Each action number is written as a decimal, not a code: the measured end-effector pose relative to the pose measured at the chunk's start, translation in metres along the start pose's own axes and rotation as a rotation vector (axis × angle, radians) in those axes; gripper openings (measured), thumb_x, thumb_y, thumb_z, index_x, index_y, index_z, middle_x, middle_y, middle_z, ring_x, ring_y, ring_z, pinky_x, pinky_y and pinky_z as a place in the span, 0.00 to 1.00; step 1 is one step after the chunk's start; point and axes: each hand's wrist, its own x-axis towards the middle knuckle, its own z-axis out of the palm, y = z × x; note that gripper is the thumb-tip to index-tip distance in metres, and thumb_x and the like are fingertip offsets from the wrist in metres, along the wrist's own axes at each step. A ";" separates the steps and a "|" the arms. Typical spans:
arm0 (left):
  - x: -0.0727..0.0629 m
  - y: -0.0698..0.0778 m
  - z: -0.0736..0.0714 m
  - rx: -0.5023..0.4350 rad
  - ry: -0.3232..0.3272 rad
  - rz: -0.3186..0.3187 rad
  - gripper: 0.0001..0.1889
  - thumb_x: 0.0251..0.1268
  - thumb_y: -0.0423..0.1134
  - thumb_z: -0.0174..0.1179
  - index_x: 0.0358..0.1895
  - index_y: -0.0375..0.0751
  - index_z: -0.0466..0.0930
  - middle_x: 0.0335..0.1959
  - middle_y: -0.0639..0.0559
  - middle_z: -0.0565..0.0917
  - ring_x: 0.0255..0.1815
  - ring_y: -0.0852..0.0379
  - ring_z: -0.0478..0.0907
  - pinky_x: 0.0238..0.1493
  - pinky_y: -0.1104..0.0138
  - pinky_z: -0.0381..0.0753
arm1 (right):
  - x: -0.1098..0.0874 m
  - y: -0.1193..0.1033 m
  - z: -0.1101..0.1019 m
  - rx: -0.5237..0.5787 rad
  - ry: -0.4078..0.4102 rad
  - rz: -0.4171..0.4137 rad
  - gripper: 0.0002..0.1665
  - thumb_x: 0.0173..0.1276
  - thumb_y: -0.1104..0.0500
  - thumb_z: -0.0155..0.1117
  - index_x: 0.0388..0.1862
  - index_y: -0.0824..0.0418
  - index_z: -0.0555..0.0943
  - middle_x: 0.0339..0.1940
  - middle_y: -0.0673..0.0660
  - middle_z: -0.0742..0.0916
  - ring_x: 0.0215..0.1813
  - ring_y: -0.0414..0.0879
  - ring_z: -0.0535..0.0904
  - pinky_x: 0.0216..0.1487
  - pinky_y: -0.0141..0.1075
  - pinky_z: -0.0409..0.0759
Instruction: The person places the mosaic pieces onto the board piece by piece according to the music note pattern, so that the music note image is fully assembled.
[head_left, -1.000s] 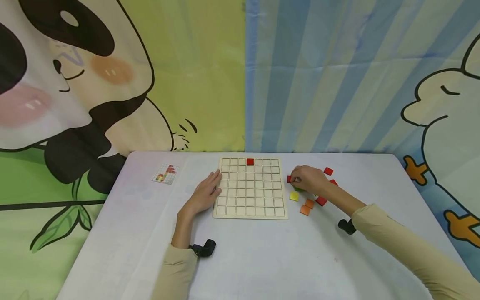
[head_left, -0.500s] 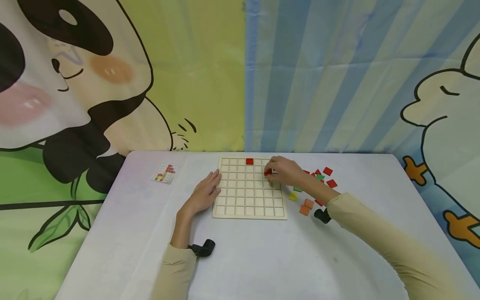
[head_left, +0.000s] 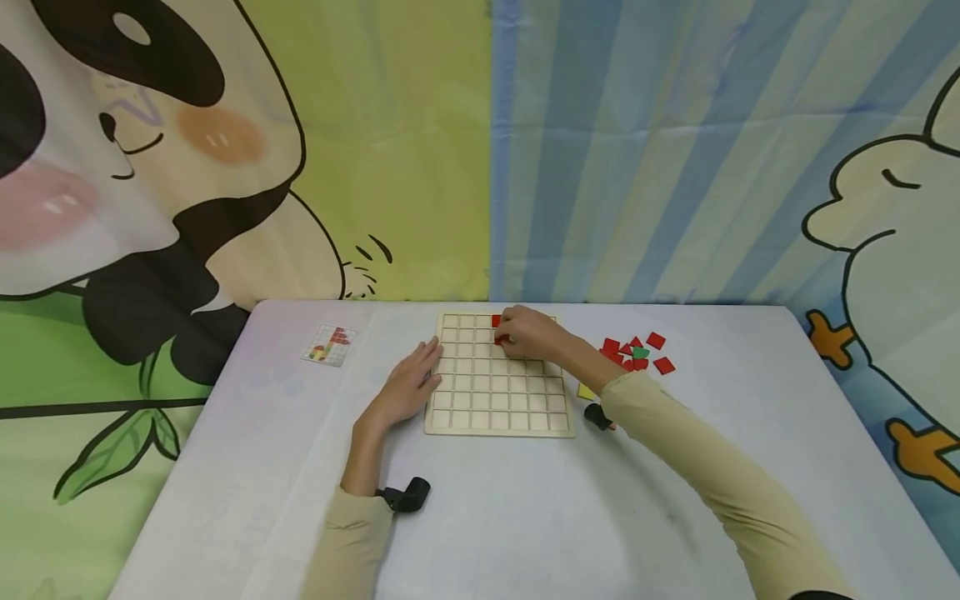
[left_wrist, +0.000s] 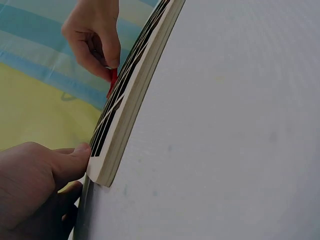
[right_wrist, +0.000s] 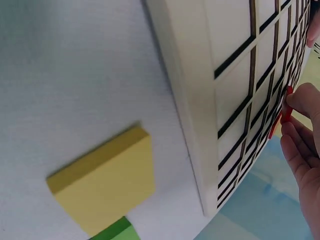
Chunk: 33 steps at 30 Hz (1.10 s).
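Observation:
A pale wooden grid board (head_left: 495,424) lies on the table with one red square tile (head_left: 496,320) in its top row. Over the second row, just below that tile, my right hand (head_left: 534,335) pinches another red tile (right_wrist: 288,106) between thumb and fingers. The right wrist view shows this tile tilted on edge against the grid. At the board's left edge rests my left hand (head_left: 408,385), its fingers extended against the rim. In the left wrist view its thumb (left_wrist: 75,162) touches the board's corner.
Several red pieces (head_left: 611,346) and a green one (head_left: 641,353) lie right of the board. A yellow tile (right_wrist: 107,180) and a green tile (right_wrist: 119,231) sit near its right edge. A printed pattern card (head_left: 328,346) lies at the left. A curtain (head_left: 637,167) hangs behind the table.
My right hand has carried the red tile leftward from the loose pieces, across the board's right side, to below the placed red tile. My left hand has stayed on the board's edge.

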 end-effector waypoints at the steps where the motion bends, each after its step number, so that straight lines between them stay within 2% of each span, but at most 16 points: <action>1: 0.000 0.000 0.000 -0.001 0.001 -0.003 0.31 0.83 0.37 0.48 0.82 0.33 0.51 0.86 0.41 0.49 0.87 0.39 0.41 0.83 0.40 0.42 | 0.001 0.000 0.000 -0.015 0.003 -0.016 0.08 0.70 0.68 0.65 0.40 0.63 0.90 0.34 0.58 0.85 0.35 0.49 0.75 0.42 0.39 0.77; 4: 0.000 0.001 -0.001 -0.006 -0.001 -0.006 0.31 0.83 0.37 0.48 0.82 0.33 0.52 0.86 0.41 0.49 0.87 0.39 0.41 0.84 0.41 0.42 | 0.005 -0.001 0.000 -0.036 -0.012 -0.030 0.09 0.71 0.69 0.64 0.40 0.63 0.90 0.33 0.59 0.85 0.35 0.50 0.75 0.44 0.41 0.76; 12: 0.000 0.003 -0.001 -0.019 -0.007 -0.011 0.31 0.83 0.37 0.48 0.82 0.34 0.51 0.86 0.42 0.48 0.87 0.40 0.40 0.84 0.41 0.40 | 0.009 0.001 -0.001 0.044 -0.092 0.083 0.09 0.73 0.69 0.63 0.43 0.63 0.90 0.39 0.59 0.86 0.40 0.51 0.78 0.45 0.40 0.77; 18: 0.000 0.002 0.000 -0.014 -0.005 -0.014 0.31 0.83 0.37 0.47 0.83 0.34 0.51 0.86 0.42 0.48 0.87 0.39 0.40 0.84 0.41 0.40 | 0.007 -0.002 -0.001 0.076 -0.087 0.083 0.08 0.73 0.70 0.63 0.40 0.66 0.89 0.41 0.61 0.86 0.44 0.53 0.82 0.46 0.39 0.82; 22: 0.001 0.002 0.001 -0.012 -0.005 -0.006 0.31 0.83 0.37 0.48 0.82 0.34 0.51 0.86 0.41 0.48 0.87 0.39 0.41 0.84 0.41 0.41 | 0.003 -0.010 -0.009 0.006 -0.044 0.052 0.07 0.73 0.68 0.65 0.37 0.62 0.89 0.41 0.60 0.85 0.43 0.52 0.81 0.40 0.37 0.79; 25: 0.001 0.002 0.002 -0.014 -0.004 -0.006 0.32 0.83 0.37 0.48 0.82 0.34 0.52 0.86 0.41 0.49 0.87 0.39 0.41 0.84 0.41 0.42 | -0.010 -0.016 -0.024 -0.028 0.000 0.080 0.04 0.70 0.64 0.71 0.42 0.61 0.90 0.43 0.60 0.85 0.44 0.52 0.81 0.39 0.38 0.82; 27: 0.001 0.002 0.002 -0.010 -0.004 -0.012 0.32 0.83 0.37 0.48 0.82 0.34 0.51 0.86 0.41 0.48 0.87 0.39 0.41 0.84 0.41 0.42 | -0.025 -0.018 -0.036 -0.015 0.013 0.104 0.09 0.68 0.63 0.74 0.46 0.63 0.89 0.46 0.61 0.86 0.46 0.53 0.82 0.41 0.40 0.84; 33: 0.001 0.001 0.000 -0.003 0.004 -0.021 0.31 0.83 0.37 0.48 0.82 0.34 0.51 0.86 0.41 0.48 0.87 0.39 0.40 0.84 0.41 0.41 | -0.088 -0.005 -0.057 0.049 -0.021 0.263 0.16 0.66 0.63 0.75 0.53 0.65 0.87 0.54 0.63 0.86 0.56 0.59 0.81 0.50 0.49 0.86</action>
